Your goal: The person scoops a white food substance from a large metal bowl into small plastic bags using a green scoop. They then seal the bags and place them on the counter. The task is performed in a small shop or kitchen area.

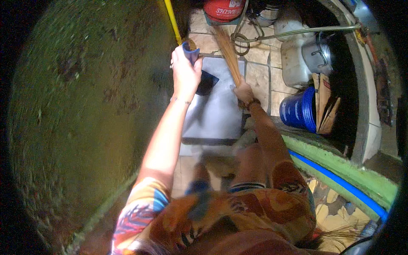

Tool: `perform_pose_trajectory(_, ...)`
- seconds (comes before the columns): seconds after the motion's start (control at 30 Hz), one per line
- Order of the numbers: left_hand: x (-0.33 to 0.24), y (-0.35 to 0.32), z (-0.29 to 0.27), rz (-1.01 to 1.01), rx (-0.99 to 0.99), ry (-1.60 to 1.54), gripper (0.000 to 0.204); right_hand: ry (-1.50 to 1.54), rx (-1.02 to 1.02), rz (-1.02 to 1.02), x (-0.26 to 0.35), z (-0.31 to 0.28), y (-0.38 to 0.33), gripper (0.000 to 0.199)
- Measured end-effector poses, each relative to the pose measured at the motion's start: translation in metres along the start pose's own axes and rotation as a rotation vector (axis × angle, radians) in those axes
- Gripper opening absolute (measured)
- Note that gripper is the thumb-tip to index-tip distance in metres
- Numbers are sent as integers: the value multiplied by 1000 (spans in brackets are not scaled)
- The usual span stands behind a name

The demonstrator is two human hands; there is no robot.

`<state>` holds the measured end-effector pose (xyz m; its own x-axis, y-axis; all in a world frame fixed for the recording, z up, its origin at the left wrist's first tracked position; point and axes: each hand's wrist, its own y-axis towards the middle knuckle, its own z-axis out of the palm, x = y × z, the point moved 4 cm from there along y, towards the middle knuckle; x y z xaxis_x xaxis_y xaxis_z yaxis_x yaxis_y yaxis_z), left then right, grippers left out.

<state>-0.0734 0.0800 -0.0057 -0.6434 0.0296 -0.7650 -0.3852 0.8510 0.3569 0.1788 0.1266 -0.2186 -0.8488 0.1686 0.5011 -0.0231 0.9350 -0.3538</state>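
Observation:
My left hand (185,73) is raised and closed around a blue plastic cup (191,50), held over the far edge of a grey flat slab (214,112) on the floor. A dark patch lies on the slab just below that hand. My right hand (244,92) grips the bound end of a bundle of brown broom sticks (226,49), whose bristles fan out toward the top over the stone-tiled floor (259,76). Both forearms reach forward from the lower edge over my patterned clothing.
A dark mossy green wall (85,110) fills the left. A yellow pole (172,19), a red container (223,9), a hose (293,32), white jugs (292,63), a metal pot (318,55), a blue bucket (299,110) with cardboard, and a green ledge with blue pipe (340,178) stand around.

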Motion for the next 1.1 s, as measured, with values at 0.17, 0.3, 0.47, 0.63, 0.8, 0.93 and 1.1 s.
perform_pose_trajectory(0.17,-4,-9,-5,58,-43,42,48,128,-95,274,14,72,110,50)
perform_pose_trajectory(0.3,1,-11,0,28,-58,26,43,51,19,141,-2,99,169,34)
perform_pose_trajectory(0.47,1,5,8,-53,-55,-11,47,-271,176,-217,-99,7,153,30)
perform_pose_trajectory(0.63,3,11,10,55,-139,98,52,-565,241,-204,-18,-173,27,60)
perform_pose_trajectory(0.8,-1,22,21,77,-97,119,57,-188,195,-89,-118,-82,121,44)
perform_pose_trajectory(0.93,6,19,13,101,-105,50,55,-418,358,-400,-56,-44,76,51)
perform_pose_trajectory(1.1,11,13,5,82,-112,104,56,-489,475,-417,-17,-180,-21,62)
